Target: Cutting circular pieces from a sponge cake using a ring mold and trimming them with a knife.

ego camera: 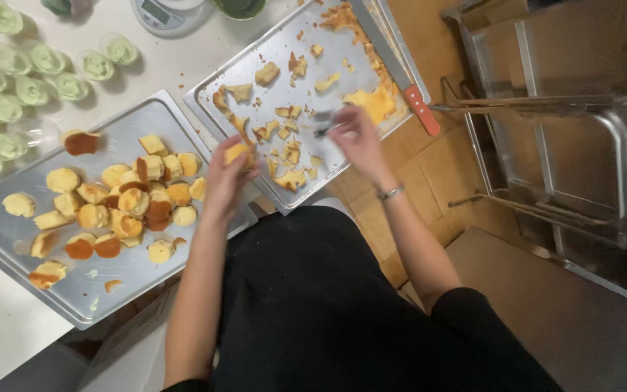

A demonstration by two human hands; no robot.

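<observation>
My left hand holds a small round piece of yellow sponge cake between the two metal trays. My right hand is blurred over the right tray and grips a small dark tool, whose kind I cannot tell. That tray carries scattered cake scraps and a larger yellow slab. The left tray holds a pile of round cake cut-outs, some with brown tops.
A long knife with a red handle lies across the right tray's far edge. Several clear cups with pale green cream stand at the upper left beside a white scale. A metal rack stands on the right.
</observation>
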